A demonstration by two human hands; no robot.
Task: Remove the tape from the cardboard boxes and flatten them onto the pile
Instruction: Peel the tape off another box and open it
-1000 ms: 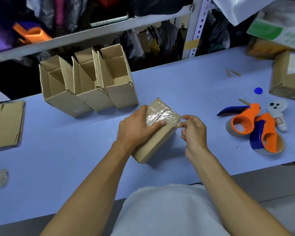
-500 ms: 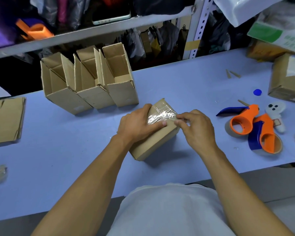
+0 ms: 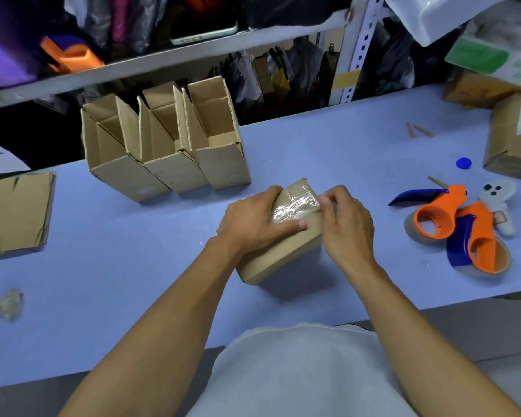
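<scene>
The taped box (image 3: 278, 236) lies tilted on the blue table (image 3: 103, 266), just in front of the person, clear tape (image 3: 295, 207) shining across its upper end. The left hand (image 3: 253, 224) clamps over it, thumb pressing the top, likely to keep it steady. The right hand (image 3: 343, 224) pinches at the tape's edge, hunting a start. Three opened boxes (image 3: 166, 145) wait behind; flattened cardboard (image 3: 15, 212) lies far left.

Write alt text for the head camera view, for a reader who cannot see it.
A person's left hand holds a small brown cardboard box on a light blue table while the right hand picks at its clear crinkled tape. Three open cardboard boxes stand behind; two orange tape dispensers lie right.
</scene>
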